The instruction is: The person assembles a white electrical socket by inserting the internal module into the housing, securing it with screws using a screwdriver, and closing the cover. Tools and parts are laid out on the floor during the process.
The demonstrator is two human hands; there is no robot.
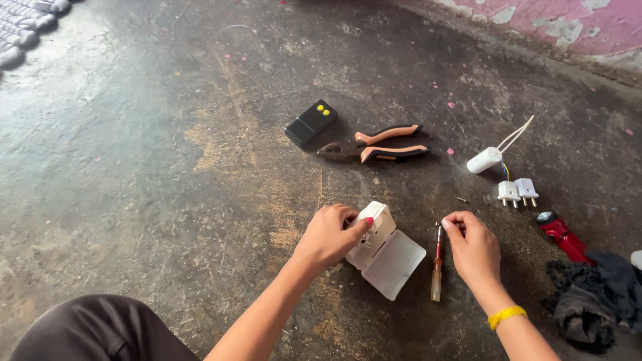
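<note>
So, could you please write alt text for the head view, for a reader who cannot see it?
Seen from above, the left hand grips a white switch box on a dark concrete floor, its cover beside it, while the right hand pinches something small beside a screwdriver. Farther off lie pliers, a black box, white plugs, a red tool and a dark cloth.

Black box with two yellow buttons lay at 12 o'clock, orange-handled pliers just beside it, white plugs at 2 o'clock, red torch and dark cloth at 3 to 4 o'clock, concrete floor beneath.
</note>
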